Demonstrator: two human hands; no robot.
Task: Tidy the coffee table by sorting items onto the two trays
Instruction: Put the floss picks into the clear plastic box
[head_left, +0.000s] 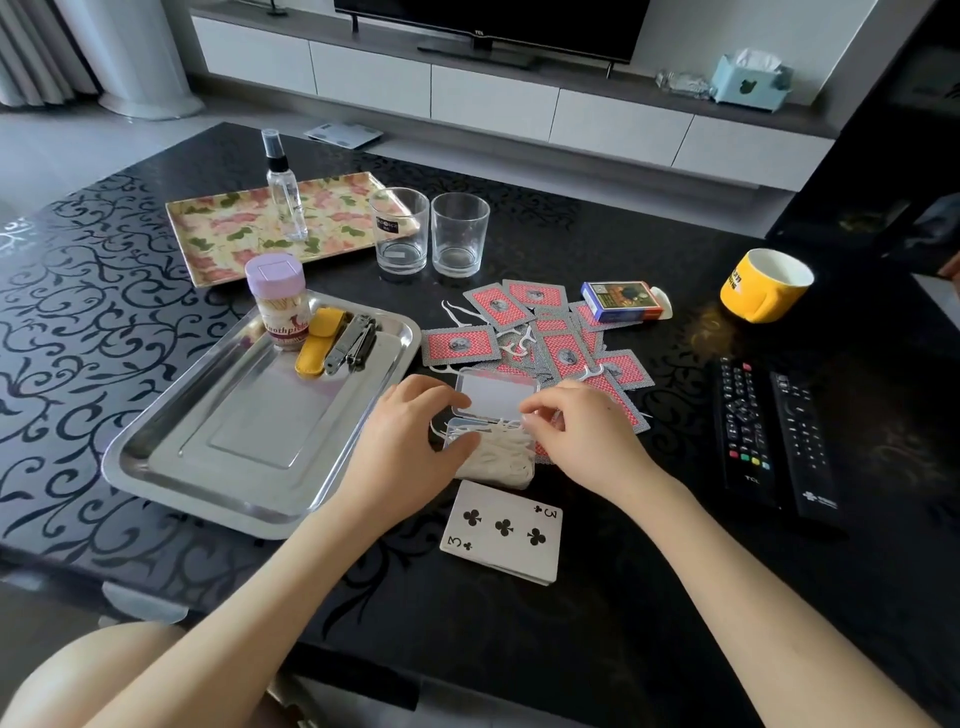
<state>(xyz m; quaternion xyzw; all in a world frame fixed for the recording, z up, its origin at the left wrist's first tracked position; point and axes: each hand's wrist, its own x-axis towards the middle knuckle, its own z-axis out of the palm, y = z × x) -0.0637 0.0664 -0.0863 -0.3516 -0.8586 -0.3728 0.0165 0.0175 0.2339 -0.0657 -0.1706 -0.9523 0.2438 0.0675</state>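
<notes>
A clear plastic floss-pick box (496, 457) lies open at the table's middle, its lid (497, 393) tipped back and white picks inside. My left hand (410, 431) grips the box's left side. My right hand (582, 426) pinches a white floss pick over the box. More picks (514, 343) lie among scattered red-backed cards (563, 353). The steel tray (171, 457) on the left holds a toothpick jar (280, 301), a yellow pouch (316, 340) and nail clippers (353, 338). The floral tray (228, 234) behind holds a spray bottle (284, 187).
Two empty glasses (400, 228) (460, 234) stand beside the floral tray. A card stack topped by the three of clubs (504, 530) lies near me. The card box (621, 300), a yellow mug (763, 283) and two remotes (774, 441) are on the right.
</notes>
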